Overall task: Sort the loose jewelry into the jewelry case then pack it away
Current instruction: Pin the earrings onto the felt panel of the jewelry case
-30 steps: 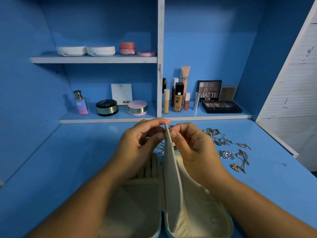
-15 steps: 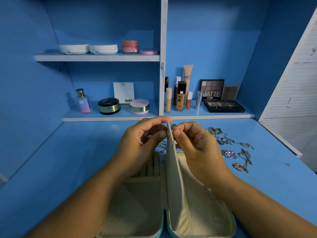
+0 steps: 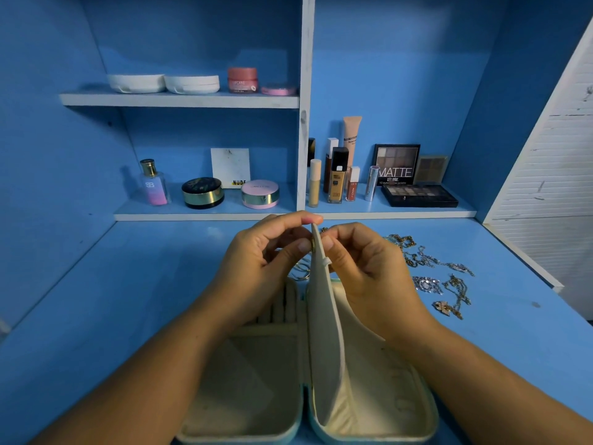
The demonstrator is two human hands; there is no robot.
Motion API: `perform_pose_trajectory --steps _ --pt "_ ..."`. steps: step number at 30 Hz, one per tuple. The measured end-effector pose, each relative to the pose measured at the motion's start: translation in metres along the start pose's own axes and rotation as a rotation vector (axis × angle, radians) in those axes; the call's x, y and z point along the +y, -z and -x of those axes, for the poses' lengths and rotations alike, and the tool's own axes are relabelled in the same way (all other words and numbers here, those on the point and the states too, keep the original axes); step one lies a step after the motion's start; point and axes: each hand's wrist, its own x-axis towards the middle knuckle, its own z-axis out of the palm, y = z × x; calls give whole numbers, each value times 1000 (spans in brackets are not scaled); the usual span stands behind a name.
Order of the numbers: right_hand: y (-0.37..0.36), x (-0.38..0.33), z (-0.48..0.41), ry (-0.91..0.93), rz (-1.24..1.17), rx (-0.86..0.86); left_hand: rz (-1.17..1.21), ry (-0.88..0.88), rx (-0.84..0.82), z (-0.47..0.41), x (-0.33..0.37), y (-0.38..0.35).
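Note:
An open cream-lined jewelry case [image 3: 250,409] lies on the blue desk in front of me. Its middle divider flap [image 3: 324,319] stands upright. My left hand [image 3: 256,261] pinches the flap's top edge, with a small gold piece between thumb and flap. On the other side of the flap, my right hand [image 3: 362,268] has its fingertips closed on the same spot. Loose necklaces and pendants [image 3: 439,277] lie on the desk to the right. Silver rings or hoops [image 3: 300,271] show behind the case, partly hidden by my hands.
Cosmetics fill the shelves behind: a perfume bottle [image 3: 154,184], compacts [image 3: 202,192], foundation bottles [image 3: 337,178] and eyeshadow palettes [image 3: 417,194]. A white louvred panel [image 3: 552,175] stands at the right. The desk [image 3: 128,284] is blue.
Both hands stay at the flap's top edge with only slight finger movement. The view has shifted a little.

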Motion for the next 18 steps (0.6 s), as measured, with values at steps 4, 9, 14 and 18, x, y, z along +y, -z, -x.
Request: perform_pose_trajectory --steps 4,9,14,18 --pt "5 -1 -1 6 -37 -8 -3 5 -5 0 1 1" --pt "5 0 -2 71 155 -20 -12 0 3 0 0 0" --pt "4 -2 -5 91 275 -8 -16 -9 12 0 -1 -2" --pt "4 -2 -5 101 334 -23 -11 -4 15 0 -2 -2"
